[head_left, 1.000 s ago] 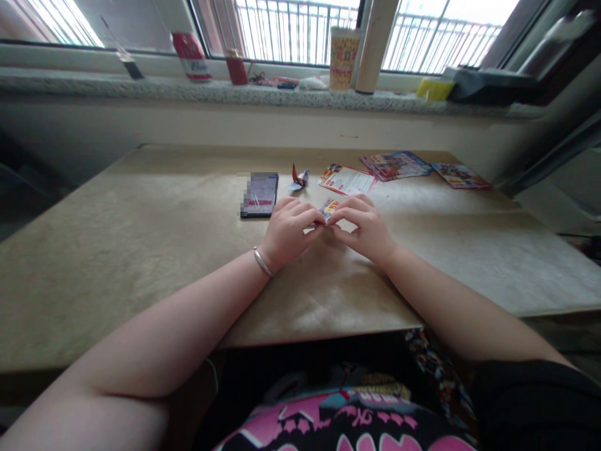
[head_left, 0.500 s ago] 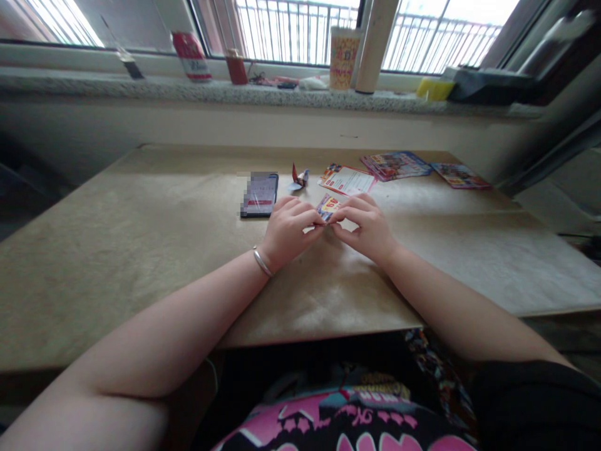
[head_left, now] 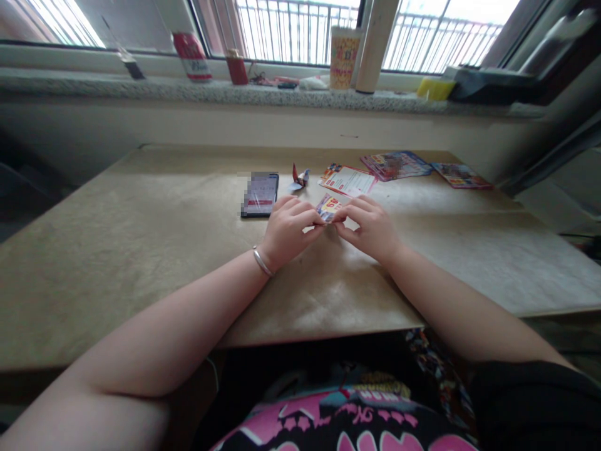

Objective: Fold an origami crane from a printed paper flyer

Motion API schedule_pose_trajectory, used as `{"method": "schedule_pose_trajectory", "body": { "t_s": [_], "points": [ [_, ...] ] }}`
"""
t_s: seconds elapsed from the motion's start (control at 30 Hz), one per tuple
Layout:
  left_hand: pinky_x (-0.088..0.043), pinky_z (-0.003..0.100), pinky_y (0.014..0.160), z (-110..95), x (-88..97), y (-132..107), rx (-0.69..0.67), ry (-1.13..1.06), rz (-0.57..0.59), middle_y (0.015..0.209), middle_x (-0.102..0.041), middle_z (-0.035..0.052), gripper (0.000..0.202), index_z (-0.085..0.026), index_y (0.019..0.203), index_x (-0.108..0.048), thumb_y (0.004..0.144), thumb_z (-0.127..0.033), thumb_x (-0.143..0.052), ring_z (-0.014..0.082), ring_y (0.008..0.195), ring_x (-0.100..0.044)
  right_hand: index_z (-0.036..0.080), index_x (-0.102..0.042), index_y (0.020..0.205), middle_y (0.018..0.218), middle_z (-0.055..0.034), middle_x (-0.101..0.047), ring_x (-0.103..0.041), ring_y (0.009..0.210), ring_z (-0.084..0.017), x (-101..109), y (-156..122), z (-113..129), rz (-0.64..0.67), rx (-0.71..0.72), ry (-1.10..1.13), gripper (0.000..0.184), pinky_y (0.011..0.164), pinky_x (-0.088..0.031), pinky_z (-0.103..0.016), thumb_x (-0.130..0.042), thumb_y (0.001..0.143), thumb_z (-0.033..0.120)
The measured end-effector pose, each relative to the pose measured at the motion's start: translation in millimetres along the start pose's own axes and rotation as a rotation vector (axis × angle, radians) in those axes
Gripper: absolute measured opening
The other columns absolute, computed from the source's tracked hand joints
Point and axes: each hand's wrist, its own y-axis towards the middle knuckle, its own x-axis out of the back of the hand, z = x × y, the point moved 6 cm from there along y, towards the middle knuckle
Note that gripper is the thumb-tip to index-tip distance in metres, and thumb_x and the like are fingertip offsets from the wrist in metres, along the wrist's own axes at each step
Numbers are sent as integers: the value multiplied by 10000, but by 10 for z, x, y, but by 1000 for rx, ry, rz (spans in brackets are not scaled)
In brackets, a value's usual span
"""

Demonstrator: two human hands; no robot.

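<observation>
A small piece of printed paper, coloured yellow, red and purple, is held just over the table between my two hands. My left hand, with a silver bangle at the wrist, pinches its near left edge. On the opposite side my right hand pinches the near edge with thumb and fingers. The fingers partly cover the paper, so its folds cannot be made out. Beyond the hands stands a small folded paper figure in red, white and blue. A phone with its screen lit lies left of it.
Printed leaflets lie at the back right: a white and orange sheet, a colourful stack and another leaflet. Along the windowsill stand a red can, a patterned cup and a yellow block.
My right hand has shifted slightly to the right along the paper's edge. My left hand stays almost where it was, still pinching the paper.
</observation>
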Motion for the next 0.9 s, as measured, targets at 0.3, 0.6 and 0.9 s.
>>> {"method": "schedule_pose_trajectory", "body": {
  "t_s": [0.3,0.6,0.9],
  "points": [
    [-418,334,806,-9,22,14,6,-2,6,763,-688,-24,180,-227,723,-651,883,-306,-629,137,708,-566,230,-655,775,778,-17,-679,-606,774,-178,19,-5,-3,-14,9,-46,94,765,-474,-326,-591,834,194],
    [-414,337,828,5,3,4,8,2,15,763,-691,-27,170,-231,723,-658,877,-298,-633,134,711,-568,232,-662,798,814,-15,-686,-627,794,-169,9,-23,-39,18,-2,-48,96,771,-477,-306,-584,838,195],
    [-417,347,836,22,13,-4,33,-9,28,774,-689,-20,176,-236,728,-658,881,-317,-627,142,724,-563,249,-676,808,836,-14,-688,-633,797,-162,13,-32,-100,50,-94,23,115,751,-503,-297,-580,841,195]
  ]
}}
